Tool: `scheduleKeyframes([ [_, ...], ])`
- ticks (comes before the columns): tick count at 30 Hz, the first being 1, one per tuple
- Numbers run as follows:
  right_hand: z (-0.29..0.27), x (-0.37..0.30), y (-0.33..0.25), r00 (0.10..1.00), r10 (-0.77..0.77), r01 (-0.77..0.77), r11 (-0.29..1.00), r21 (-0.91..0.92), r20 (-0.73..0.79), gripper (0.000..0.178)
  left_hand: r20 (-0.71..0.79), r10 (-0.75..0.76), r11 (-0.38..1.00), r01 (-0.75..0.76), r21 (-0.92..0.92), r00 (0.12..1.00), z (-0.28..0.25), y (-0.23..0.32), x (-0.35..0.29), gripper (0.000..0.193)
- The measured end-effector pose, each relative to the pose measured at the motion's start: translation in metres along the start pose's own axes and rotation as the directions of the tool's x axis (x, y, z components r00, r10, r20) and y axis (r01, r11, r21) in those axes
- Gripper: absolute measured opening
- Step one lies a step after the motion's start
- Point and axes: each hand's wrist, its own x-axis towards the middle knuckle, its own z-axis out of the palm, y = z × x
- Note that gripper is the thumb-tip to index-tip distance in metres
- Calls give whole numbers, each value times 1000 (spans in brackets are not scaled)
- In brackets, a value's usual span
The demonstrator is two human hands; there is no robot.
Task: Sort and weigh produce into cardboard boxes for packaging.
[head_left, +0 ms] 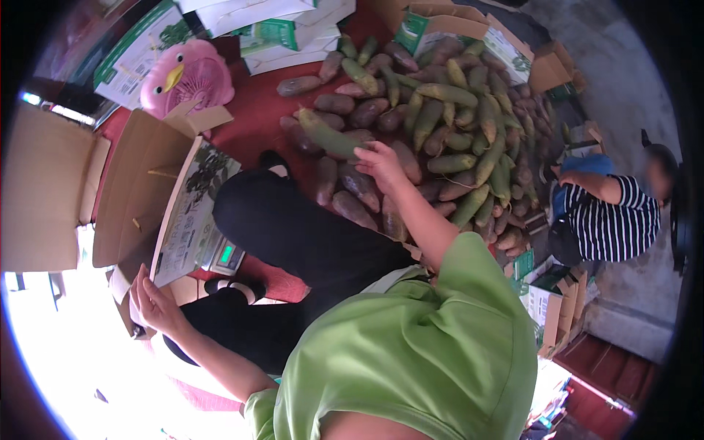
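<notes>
My right hand [383,167] is closed around the end of a long green radish [326,135], which points to the far left over the pile. Below and around it lie loose purplish radishes [358,183]. The large heap of green and purplish radishes [458,125] spreads to the right. My left hand [155,302] is empty, its fingers apart, beside the near edge of an open carton [187,213]. Next to that carton a scale [220,255] shows a lit green display, partly hidden by the box.
A pink bird-shaped fan [187,77] stands at the far left. White and green cartons [290,44] lie at the back, and more open boxes [554,308] stand at the right. A person in a striped shirt [614,220] sits right of the heap. Red covering [264,106] lies underneath.
</notes>
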Motion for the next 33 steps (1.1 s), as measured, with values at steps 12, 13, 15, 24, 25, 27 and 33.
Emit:
scheduleKeyframes([
  [12, -9, -4, 4, 999, 2, -3, 1000, -4, -40, 32, 23, -44, 999, 44, 0, 999, 1, -6, -2, 28],
  [13, -8, -5, 3, 999, -2, 2, 1000, 4, -35, 33, 24, -40, 999, 40, -7, 999, 2, -7, -2, 28],
  [15, -6, -6, 3, 999, 1, -1, 1000, 3, -45, 32, 15, -27, 999, 27, -27, 1000, 2, -9, -3, 28],
  [24, -4, -4, 0, 1000, 12, -12, 1000, -2, -10, 31, -9, -9, 998, 9, -55, 1000, 5, -13, -2, 25],
  [25, -2, -6, -2, 1000, 10, -10, 1000, 2, -16, 31, -11, -3, 998, 3, -63, 1000, 4, -14, -3, 25],
  [27, -2, -7, -2, 1000, 3, -3, 1000, 6, -29, 31, -12, -12, 997, 11, -72, 1000, 4, -13, -3, 25],
  [33, -3, -3, 4, 1000, 12, -12, 1000, 11, -17, 32, -6, -35, 996, 34, -88, 999, 3, -12, -3, 27],
])
